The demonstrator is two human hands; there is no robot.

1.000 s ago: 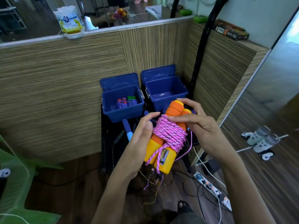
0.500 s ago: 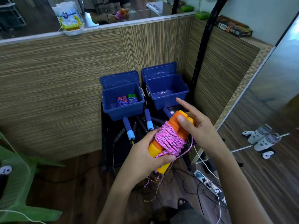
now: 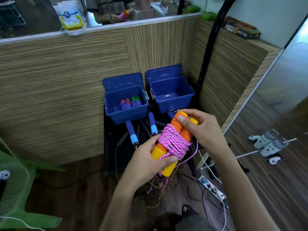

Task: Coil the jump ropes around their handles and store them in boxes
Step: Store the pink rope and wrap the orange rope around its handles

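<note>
Now I see the pink jump rope (image 3: 173, 141) coiled round its orange handles (image 3: 179, 125), held in front of the two blue boxes (image 3: 171, 95). My left hand (image 3: 150, 161) grips the yellow lower ends; my right hand (image 3: 200, 129) pinches the top.

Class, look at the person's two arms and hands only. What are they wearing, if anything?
Nothing shows on them. The left hand and right hand are bare, with no gloves, rings or watch in view. Both forearms are uncovered as far as the picture shows, with no sleeves.
</note>
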